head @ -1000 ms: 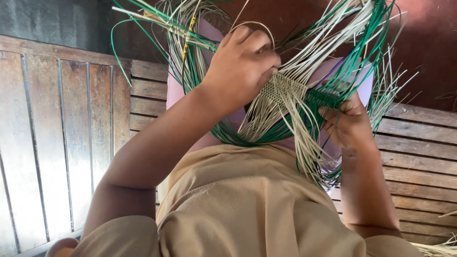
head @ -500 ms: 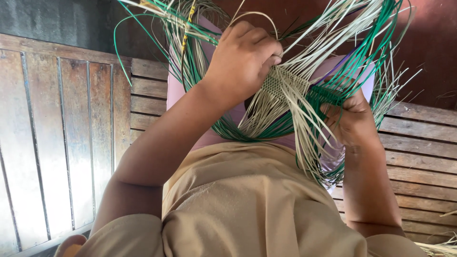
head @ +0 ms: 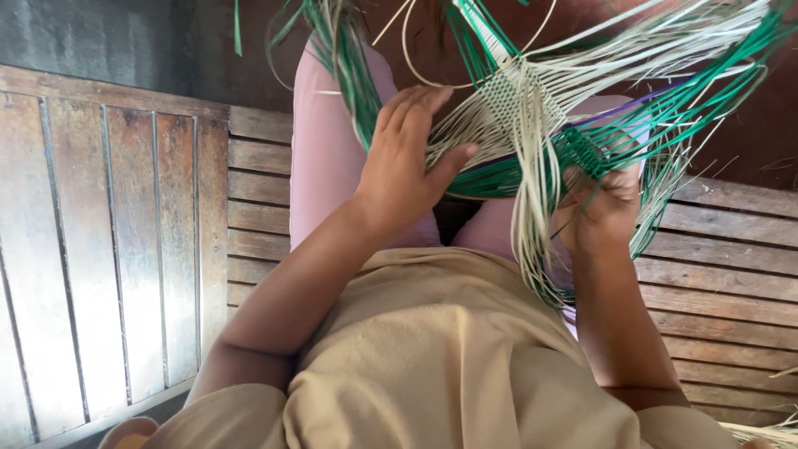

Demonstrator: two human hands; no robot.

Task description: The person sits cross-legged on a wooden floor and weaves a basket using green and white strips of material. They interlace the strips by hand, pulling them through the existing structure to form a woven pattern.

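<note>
Head view, looking down over the lap. The left hand [head: 407, 166] lies on a bundle of green and pale straw-coloured weaving strips [head: 532, 141], fingers extended side by side over the strands and thumb set apart toward the right; whether any strand is pinched beneath the palm cannot be told. The right hand [head: 603, 212] is closed around the lower edge of the work, just below a small green woven patch [head: 582, 150]; its fingertips are hidden behind loose strips. A pale woven patch [head: 507, 96] sits above, between the two hands. The strips fan upward and rightward and are cut off by the frame's top edge. The piece is held above pink-clad legs [head: 332, 158], over a slatted wooden bench [head: 723, 249]. A tan shirt [head: 432, 357] fills the foreground, concealing the lap.
</note>
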